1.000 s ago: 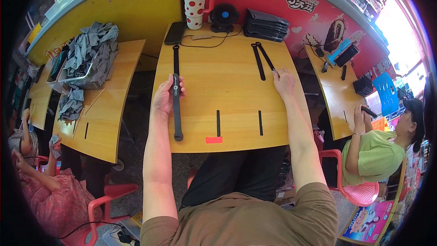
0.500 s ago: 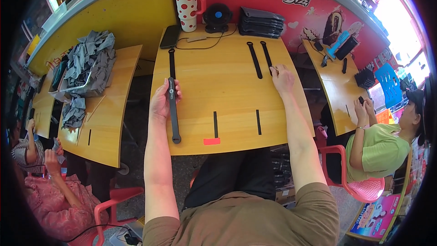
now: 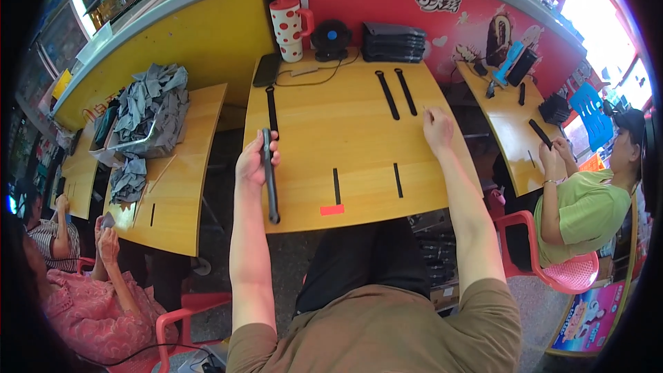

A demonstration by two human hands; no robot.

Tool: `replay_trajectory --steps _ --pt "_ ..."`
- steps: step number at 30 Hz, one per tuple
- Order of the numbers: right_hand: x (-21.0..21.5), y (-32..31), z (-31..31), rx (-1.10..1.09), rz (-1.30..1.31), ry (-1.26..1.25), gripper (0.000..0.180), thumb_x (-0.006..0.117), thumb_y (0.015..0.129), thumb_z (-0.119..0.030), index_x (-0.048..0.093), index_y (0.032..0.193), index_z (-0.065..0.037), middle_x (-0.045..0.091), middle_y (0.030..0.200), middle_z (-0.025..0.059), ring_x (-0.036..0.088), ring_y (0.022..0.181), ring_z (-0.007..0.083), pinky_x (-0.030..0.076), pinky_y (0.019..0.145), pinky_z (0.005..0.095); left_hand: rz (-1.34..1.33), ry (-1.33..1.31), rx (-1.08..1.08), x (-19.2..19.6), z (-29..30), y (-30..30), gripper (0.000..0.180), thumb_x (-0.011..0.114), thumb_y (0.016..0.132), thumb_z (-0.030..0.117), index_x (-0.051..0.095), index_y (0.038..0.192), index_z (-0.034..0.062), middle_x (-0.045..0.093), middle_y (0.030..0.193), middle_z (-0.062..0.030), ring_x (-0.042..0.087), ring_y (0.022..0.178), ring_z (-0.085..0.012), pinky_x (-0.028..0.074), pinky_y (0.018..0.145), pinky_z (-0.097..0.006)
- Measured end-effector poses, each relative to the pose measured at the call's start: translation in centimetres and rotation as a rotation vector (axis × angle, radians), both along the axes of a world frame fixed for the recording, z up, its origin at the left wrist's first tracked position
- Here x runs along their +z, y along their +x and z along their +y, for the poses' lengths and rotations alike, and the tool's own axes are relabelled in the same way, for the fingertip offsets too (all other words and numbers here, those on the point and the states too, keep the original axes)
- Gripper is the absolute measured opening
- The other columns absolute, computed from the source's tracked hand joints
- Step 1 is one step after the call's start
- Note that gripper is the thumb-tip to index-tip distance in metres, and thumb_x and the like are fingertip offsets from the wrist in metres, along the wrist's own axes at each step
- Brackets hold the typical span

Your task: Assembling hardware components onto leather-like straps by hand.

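My left hand (image 3: 254,160) grips a long dark strap (image 3: 269,176) near the left edge of the yellow wooden table (image 3: 359,145); the strap runs from my fingers down to the table's front edge. Another dark strap (image 3: 271,107) lies flat just beyond it. My right hand (image 3: 438,130) rests on the table at the right with its fingers curled, pinching something too small to make out. Two long black straps (image 3: 396,93) lie side by side ahead of that hand.
Two short black marks (image 3: 366,183) and a red tag (image 3: 332,210) sit near the front edge. A dotted mug (image 3: 291,27), small fan (image 3: 331,36), phone (image 3: 266,69) and dark stack (image 3: 394,40) line the back. Grey cloth pile (image 3: 148,107) left; seated people both sides.
My left hand has drawn the strap slightly toward me and tilted it. My right hand has barely moved. The view has shifted a little.
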State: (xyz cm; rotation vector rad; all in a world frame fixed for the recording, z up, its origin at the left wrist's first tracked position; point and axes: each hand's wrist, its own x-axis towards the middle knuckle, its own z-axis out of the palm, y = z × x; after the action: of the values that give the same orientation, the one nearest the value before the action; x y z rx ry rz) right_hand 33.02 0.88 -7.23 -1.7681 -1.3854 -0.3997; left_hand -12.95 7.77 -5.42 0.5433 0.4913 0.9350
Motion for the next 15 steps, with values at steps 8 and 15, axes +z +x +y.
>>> replay_trajectory --steps 8,15 --pt "4.8 -11.1 -15.9 0.394 0.860 -0.174 0.015 0.055 0.095 -0.004 0.068 0.101 0.001 0.058 0.073 -0.0002 0.049 0.059 0.0054 0.039 0.051 0.0222 0.319 0.304 0.074 11.5 -16.2 6.6 0.035 0.046 0.103 0.029 0.062 0.110 -0.0016 0.063 0.071 -0.0053 0.059 0.053 -0.0106 0.046 0.046 -0.022" --pt "6.2 -19.0 -22.6 0.564 0.966 -0.167 0.014 0.056 0.094 0.002 0.060 0.108 0.000 0.066 0.077 0.0049 0.058 0.061 0.0084 0.047 0.054 0.0225 0.169 0.227 -0.201 3.9 -20.2 13.8 0.036 0.048 0.103 0.030 0.064 0.106 -0.0015 0.066 0.075 -0.0077 0.063 0.058 -0.0128 0.052 0.053 -0.025"
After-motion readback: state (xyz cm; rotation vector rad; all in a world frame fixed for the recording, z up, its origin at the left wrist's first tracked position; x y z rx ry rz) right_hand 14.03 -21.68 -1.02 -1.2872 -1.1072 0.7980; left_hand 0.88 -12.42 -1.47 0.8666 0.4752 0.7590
